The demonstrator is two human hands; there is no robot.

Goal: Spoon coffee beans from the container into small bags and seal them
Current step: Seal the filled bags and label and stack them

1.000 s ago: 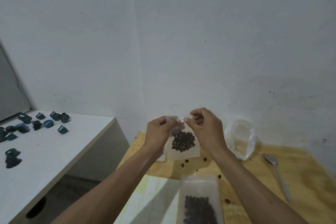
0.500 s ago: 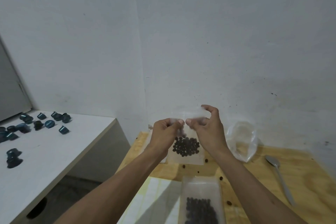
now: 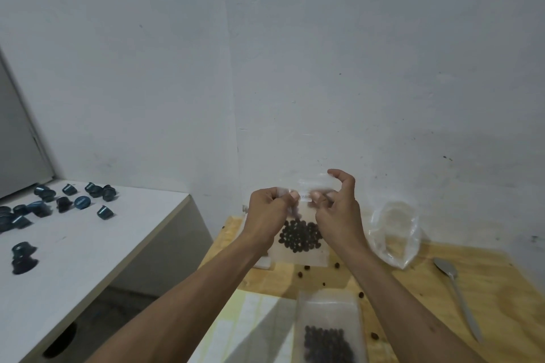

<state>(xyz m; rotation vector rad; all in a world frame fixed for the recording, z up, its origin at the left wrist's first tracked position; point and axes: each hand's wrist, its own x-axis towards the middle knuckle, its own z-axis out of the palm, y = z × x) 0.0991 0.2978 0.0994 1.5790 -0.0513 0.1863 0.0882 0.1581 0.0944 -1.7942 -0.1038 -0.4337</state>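
I hold a small clear bag (image 3: 300, 255) upright above the wooden table (image 3: 501, 298), with dark coffee beans (image 3: 299, 236) pooled in its lower half. My left hand (image 3: 269, 216) pinches the bag's top strip on the left. My right hand (image 3: 339, 215) pinches the same strip just to the right, its index finger raised over the blurred top edge. A clear container (image 3: 330, 330) with beans sits at the near edge. A metal spoon (image 3: 457, 295) lies on the table at the right.
A crumpled clear plastic bag (image 3: 395, 233) stands right of my hands. Loose beans (image 3: 306, 268) dot the wood. A white table (image 3: 88, 244) on the left carries several dark blue capsules (image 3: 73, 200). White walls meet in a corner behind.
The bag has risen a little. My right index finger has lifted off its curl, and both pinches have stayed on the top strip.
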